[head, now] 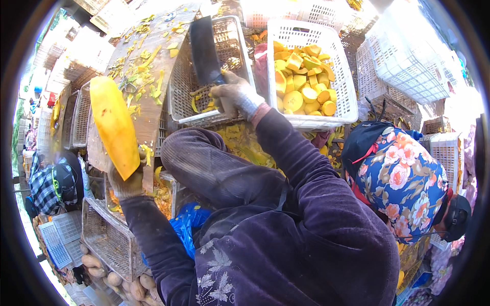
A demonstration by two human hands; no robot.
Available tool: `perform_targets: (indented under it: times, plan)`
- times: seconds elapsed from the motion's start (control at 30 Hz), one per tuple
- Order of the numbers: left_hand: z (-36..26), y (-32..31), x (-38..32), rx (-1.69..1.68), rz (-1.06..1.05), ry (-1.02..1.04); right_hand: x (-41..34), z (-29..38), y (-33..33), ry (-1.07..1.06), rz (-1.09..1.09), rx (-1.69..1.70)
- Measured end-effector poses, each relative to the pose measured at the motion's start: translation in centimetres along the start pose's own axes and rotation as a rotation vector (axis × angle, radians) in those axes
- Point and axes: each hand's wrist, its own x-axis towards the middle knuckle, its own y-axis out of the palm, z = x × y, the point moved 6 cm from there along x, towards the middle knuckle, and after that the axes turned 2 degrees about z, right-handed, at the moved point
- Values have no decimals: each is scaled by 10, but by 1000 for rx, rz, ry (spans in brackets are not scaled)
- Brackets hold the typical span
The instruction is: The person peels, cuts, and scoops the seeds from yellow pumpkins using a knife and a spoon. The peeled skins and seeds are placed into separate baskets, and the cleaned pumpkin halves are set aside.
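My gloved left hand (126,181) grips the lower end of a long peeled yellow squash (115,124), which stands tilted over the wooden board (147,97). In my gloved right hand (239,93) is a cleaver (204,49) with a broad dark blade, raised above a white plastic crate (182,99) that has a few peel strips at its bottom. Peel scraps (157,91) are strewn over the board, and a small metal tool (126,84), perhaps a peeler, lies among them behind the squash. The handle of the cleaver is mostly hidden by my fingers.
Cut squash pieces (302,86) fill part of another white crate (350,103) at the right. A person in a floral top (402,179) bends close on my right; another in checked clothing (53,183) is at far left. Whole squashes (132,287) and an empty-looking crate (109,241) lie lower left.
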Motion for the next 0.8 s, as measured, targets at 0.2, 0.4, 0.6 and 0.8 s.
perform_targets:
  times: [0.2,0.4,0.6,0.8]
  plan:
    - [-108,136,73,-431,196,49,-126,0,-143,-318,-305,-466]
    - [-97,306,78,-290,361,-339,-218,-76,-222,-23,-706,-313]
    - [-96,366,42,343,538,-217,-242,-124,-260,-228,-647,-933]
    - [-100,356,54,432,496,-135,-224,-4,-211,-380,-667,-717]
